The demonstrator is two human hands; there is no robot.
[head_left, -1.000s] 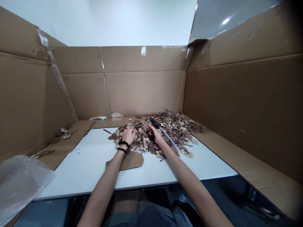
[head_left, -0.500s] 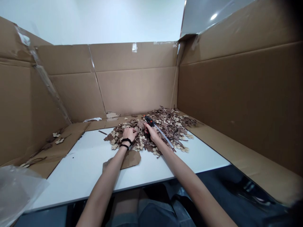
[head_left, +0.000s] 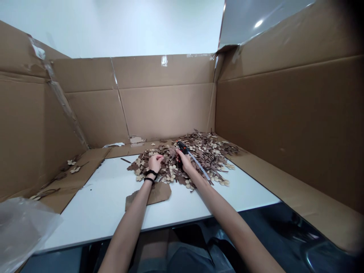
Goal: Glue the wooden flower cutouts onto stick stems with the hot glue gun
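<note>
A black glue gun (head_left: 182, 147) with a pale glue stick (head_left: 200, 165) trailing from its back is gripped in my right hand (head_left: 184, 159). Its nozzle end points up and left over a pile of brown and cream flower-shaped cutouts (head_left: 207, 151) and thin brown strips. My left hand (head_left: 155, 163), with dark bands at the wrist, is above the pile's left part. Its fingers are pinched together; whatever lies between them is too small to make out. Beneath the left forearm a torn piece of cardboard (head_left: 159, 193) rests on the white tabletop (head_left: 108, 201).
Tall cardboard walls (head_left: 167, 110) enclose the back and both sides. A clear plastic bag (head_left: 25, 231) sits at the near left. A few loose flowers (head_left: 74, 169) lie on the cardboard ledge at left, and a white scrap (head_left: 113, 145) lies at the back.
The whole view has shifted slightly right and down. My left fingers have drawn up from the pile's surface into a pinch. The glue gun stays in my right hand.
</note>
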